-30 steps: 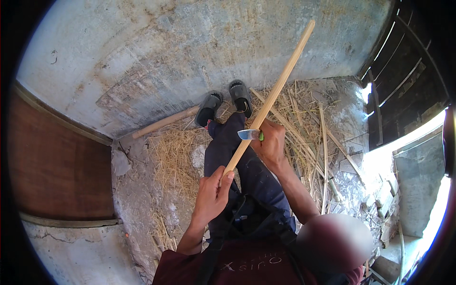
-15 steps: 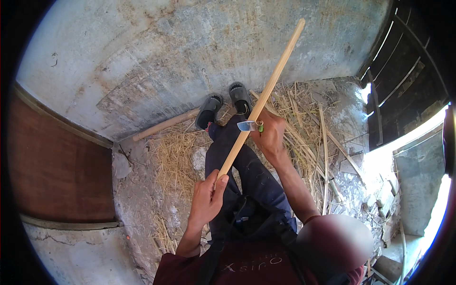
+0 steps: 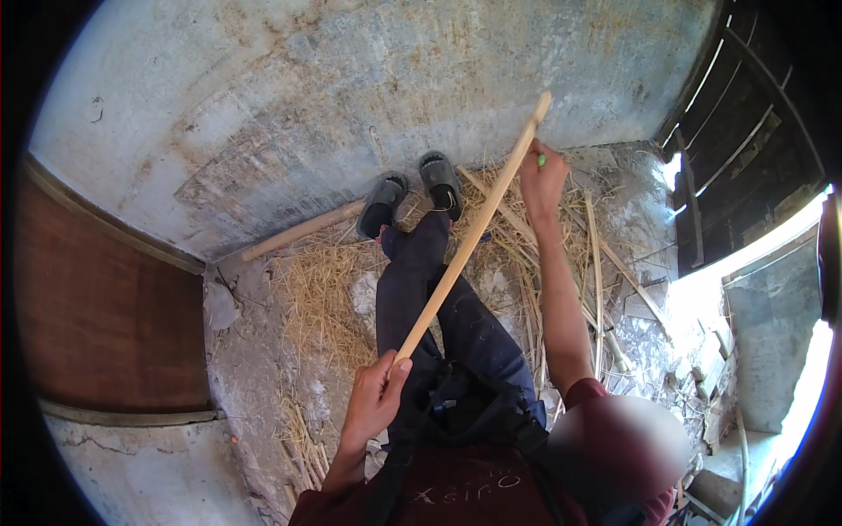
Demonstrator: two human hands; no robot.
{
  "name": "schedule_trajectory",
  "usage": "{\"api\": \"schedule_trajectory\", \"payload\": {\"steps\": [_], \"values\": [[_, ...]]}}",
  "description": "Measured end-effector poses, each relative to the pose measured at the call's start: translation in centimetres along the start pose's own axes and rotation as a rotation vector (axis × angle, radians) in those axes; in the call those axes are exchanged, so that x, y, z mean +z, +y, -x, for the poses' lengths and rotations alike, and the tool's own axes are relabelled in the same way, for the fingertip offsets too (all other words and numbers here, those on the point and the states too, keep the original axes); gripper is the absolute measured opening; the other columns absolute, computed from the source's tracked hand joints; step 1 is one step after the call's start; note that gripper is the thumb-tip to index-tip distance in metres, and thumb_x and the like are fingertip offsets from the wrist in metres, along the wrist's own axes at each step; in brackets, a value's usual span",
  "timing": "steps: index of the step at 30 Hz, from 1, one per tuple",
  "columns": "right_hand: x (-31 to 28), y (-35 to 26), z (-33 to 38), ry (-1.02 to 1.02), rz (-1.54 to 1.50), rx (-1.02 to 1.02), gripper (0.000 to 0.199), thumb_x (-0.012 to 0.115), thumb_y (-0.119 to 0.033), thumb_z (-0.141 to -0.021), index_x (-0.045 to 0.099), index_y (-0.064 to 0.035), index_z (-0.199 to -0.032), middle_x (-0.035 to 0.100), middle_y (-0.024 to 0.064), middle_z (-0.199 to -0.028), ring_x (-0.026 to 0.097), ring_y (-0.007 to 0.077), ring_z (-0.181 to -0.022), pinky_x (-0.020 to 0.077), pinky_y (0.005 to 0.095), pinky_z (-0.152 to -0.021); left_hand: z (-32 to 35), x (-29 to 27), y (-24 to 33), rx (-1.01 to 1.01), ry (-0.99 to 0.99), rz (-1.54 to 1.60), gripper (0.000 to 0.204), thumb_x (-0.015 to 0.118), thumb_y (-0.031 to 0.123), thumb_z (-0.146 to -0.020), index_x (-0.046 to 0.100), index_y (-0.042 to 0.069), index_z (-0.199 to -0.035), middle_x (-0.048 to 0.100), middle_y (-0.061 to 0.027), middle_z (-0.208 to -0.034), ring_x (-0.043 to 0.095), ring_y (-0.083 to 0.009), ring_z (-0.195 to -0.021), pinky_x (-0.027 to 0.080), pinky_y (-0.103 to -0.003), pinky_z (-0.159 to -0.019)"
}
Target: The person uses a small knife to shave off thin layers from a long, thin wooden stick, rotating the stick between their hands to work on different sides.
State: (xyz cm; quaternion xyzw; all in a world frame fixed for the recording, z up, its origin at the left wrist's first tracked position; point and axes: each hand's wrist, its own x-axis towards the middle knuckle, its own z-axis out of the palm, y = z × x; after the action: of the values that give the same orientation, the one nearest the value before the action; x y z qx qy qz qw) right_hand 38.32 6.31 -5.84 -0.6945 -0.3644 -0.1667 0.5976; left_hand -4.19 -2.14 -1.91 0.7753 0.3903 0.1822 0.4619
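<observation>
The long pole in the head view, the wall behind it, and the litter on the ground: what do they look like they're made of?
Pole: probably bare, peeled wood or cane, pale tan, matte, smooth and straight.
Wall: looks like cement plaster, grey, rough, with rusty stains and patches.
Litter: dry straw, yellow thin strands, mixed with split cane strips.

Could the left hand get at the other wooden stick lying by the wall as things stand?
Probably not at once: the left hand grips the long stick's near end, and the other stick lies well ahead by the wall, beside the left shoe.
</observation>
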Motion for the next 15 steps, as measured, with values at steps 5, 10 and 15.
{"api": "schedule_trajectory", "payload": {"steps": [5,10,15], "values": [[-1.4,-0.4,2.3,-0.293,-0.7,0.497,0.027,0.047,-0.005,-0.094,0.072,-0.0015,-0.103,0.048,0.0,-0.061,0.036,0.0102,-0.05,0.0261,0.0289,-0.046,-0.8,0.1,-1.8,-0.041,0.033,0.088,0.037,0.057,0.027,-0.111,0.053,0.001,-0.084,0.042,-0.0039,-0.058,0.041,-0.0089,-0.051,0.031,-0.032,-0.049],[-4.4,-10.4,6.1,-0.737,-1.071,0.728,0.029,0.048,-0.015,-0.102,0.067,-0.0027,-0.121,0.045,-0.0036,-0.065,0.035,0.0051,-0.052,0.0231,0.0239,-0.047,-2.4,0.3,-1.5,-0.041,-0.012,0.238,0.039,0.056,0.029,-0.112,0.054,0.003,-0.083,0.044,0.002,-0.06,0.041,-0.0061,-0.055,0.033,-0.031,-0.05],[-5.2,-11.5,6.9,-0.652,-1.1,0.74,0.03,0.053,-0.032,-0.11,0.066,-0.005,-0.112,0.042,-0.005,-0.065,0.035,0.0039,-0.052,0.023,0.0234,-0.048,-3.5,-0.3,1.7,-0.082,-0.163,0.217,0.021,0.059,0.023,-0.11,0.058,0.004,-0.1,0.054,0.0016,-0.068,0.05,-0.0034,-0.063,0.039,-0.025,-0.056]]}}
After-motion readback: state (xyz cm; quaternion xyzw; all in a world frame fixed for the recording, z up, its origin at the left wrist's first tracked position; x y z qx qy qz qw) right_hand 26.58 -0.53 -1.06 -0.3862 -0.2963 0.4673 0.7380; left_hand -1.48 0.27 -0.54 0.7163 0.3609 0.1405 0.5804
